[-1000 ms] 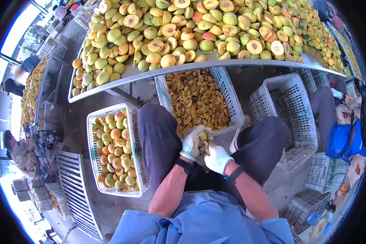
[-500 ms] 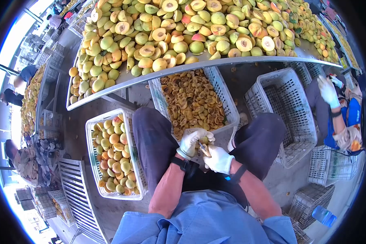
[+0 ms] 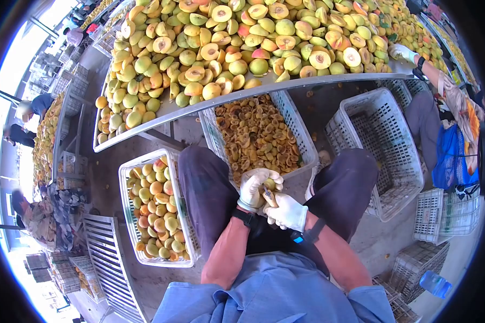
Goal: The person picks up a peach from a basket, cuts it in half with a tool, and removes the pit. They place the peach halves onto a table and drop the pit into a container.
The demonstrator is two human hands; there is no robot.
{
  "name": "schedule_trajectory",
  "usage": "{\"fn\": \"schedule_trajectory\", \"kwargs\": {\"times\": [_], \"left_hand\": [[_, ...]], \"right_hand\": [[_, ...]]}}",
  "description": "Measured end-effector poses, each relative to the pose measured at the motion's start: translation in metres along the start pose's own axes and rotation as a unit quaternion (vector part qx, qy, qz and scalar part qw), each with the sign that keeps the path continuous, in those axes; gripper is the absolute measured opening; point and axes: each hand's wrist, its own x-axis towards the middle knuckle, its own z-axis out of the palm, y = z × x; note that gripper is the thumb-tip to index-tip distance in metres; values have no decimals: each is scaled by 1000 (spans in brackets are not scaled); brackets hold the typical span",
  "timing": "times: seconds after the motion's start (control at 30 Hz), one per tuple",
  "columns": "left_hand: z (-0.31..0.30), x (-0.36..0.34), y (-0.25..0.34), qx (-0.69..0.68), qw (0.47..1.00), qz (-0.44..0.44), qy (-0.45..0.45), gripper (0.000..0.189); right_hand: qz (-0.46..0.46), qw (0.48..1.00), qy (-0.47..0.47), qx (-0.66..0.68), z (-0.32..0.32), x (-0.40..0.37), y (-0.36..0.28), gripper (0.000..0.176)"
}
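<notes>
My left hand (image 3: 256,189), in a white glove, is closed around a yellow-green peach half (image 3: 269,184). In my gloved right hand (image 3: 286,211) is a pitting knife (image 3: 270,198) with a pale handle, its tip against the fruit. The blade end is partly hidden by the fruit and fingers. Both hands are between my knees, above the near edge of a crate (image 3: 303,141) of brown-yellow pits and scraps. To the left stands a white crate (image 3: 193,229) filled with peaches, many with a blush of red.
A metal-edged table (image 3: 226,99) heaped with halved peaches (image 3: 231,40) spans the front. Right of my knee leans a grey crate (image 3: 385,156). A co-worker's gloved hand (image 3: 403,53) touches the heap at right. A slatted metal rack (image 3: 106,258) and a water bottle (image 3: 435,284) lie nearby.
The knife tip has moved up against the peach half, which shows more between my fingers. The co-worker's gloved hand has gone from near their lap to the heap. My view has shifted slightly.
</notes>
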Motion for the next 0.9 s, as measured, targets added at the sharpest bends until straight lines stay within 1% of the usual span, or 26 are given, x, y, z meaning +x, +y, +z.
{"fn": "schedule_trajectory", "kwargs": {"times": [0.07, 0.13, 0.17, 0.2, 0.23, 0.3, 0.33, 0.37, 0.4, 0.43, 0.5, 0.53, 0.57, 0.6, 0.67, 0.7, 0.77, 0.8, 0.83, 0.87, 0.9], "left_hand": [[2, 2, 3, 16, 1000, 13, -1, 36], [-1, 5, 3, -42, 998, -20, -51, 36], [0, 5, 6, -41, 998, -20, -51, 36], [0, 6, 8, -40, 995, -25, -85, 36], [2, 7, 11, -38, 992, -30, -120, 36], [2, 9, 10, -54, 990, -28, -131, 36], [2, 10, 8, -70, 987, -27, -142, 37], [1, 9, 4, -70, 987, -26, -142, 37], [0, 8, -1, -102, 990, -34, -91, 38], [-1, 6, -5, -133, 989, -42, -40, 39], [-7, 1, -6, -129, 990, -53, -38, 38], [-6, -2, -4, -97, 995, -37, -8, 42], [2, 2, -6, -68, 997, -32, 5, 46], [7, 3, -8, -60, 997, -38, 5, 52], [8, 10, -7, -22, 998, -52, 22, 64], [7, 14, -6, 8, 997, -53, 46, 71], [14, 18, -4, 100, 987, -35, 123, 78], [20, 18, 1, 75, 988, -40, 132, 80], [28, 16, 5, 50, 988, -46, 138, 82], [41, 8, 13, 12, 987, -40, 152, 81], [54, 4, 18, -27, 987, -46, 154, 80]], "right_hand": [[28, 998, -41, 29, -5, -2, -4, 11], [30, 997, -57, 36, -10, -2, -5, 13], [32, 996, -74, 44, -12, -2, -5, 15], [30, 995, -79, 48, -13, -2, -5, 16], [30, 995, -80, 48, -13, -1, -4, 16], [29, 997, -63, -17, -14, 2, -3, 13], [29, 997, -64, -18, -12, 2, -3, 13], [12, 998, -35, -55, -9, 1, -3, 14], [-4, 996, -7, -92, -7, 2, -4, 14], [-4, 996, -7, -91, -7, 4, -4, 14], [7, 997, -54, -52, -10, 6, -1, 20], [16, 996, -56, -72, -9, 7, -3, 20], [35, 997, -61, -25, -10, 9, 1, 19], [-6, 997, -73, -3, -14, 4, 4, 16], [-8, 998, -63, 27, -14, 4, 8, 13], [-1, 995, -58, 78, -12, 5, 11, 11], [-4, 994, -17, 111, -5, 8, 15, 15], [-12, 995, 0, 100, -2, 7, 13, 15], [-24, 993, 9, 118, 1, 5, 12, 13], [20, 980, -5, 196, 6, 20, 26, 10], [-21, 982, -10, 190, 10, 21, 35, 14]]}}
